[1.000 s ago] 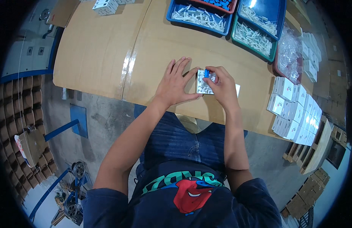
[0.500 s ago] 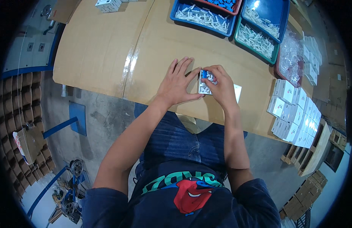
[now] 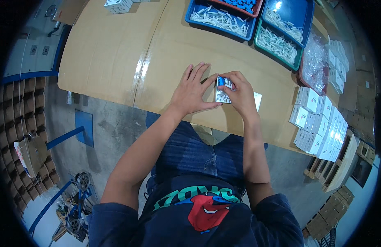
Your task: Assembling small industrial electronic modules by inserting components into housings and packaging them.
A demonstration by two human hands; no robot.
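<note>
A small open box (image 3: 222, 97) lies on the cardboard-covered tabletop in front of me, with small white pieces and a blue piece (image 3: 220, 82) in it. My left hand (image 3: 192, 91) spans the box's left side, index fingertip at its far corner and thumb tip at its near corner. The other left fingers stretch out over the table. Over the right side of the box, my right hand (image 3: 239, 93) has its fingers curled and its thumb bent in among the contents. Whatever lies between those right fingers is hidden.
A white flat piece (image 3: 257, 100) lies partly behind my right hand. Stacked white boxes (image 3: 318, 123) stand on the right. Farther off are a blue tray (image 3: 190, 18) and a green tray (image 3: 276, 60) of white parts, a red tray (image 3: 256, 9) of blue parts, and clear plastic bags (image 3: 315, 61).
Both hands stay at the box with almost the same pose. Only a very slight shift shows.
</note>
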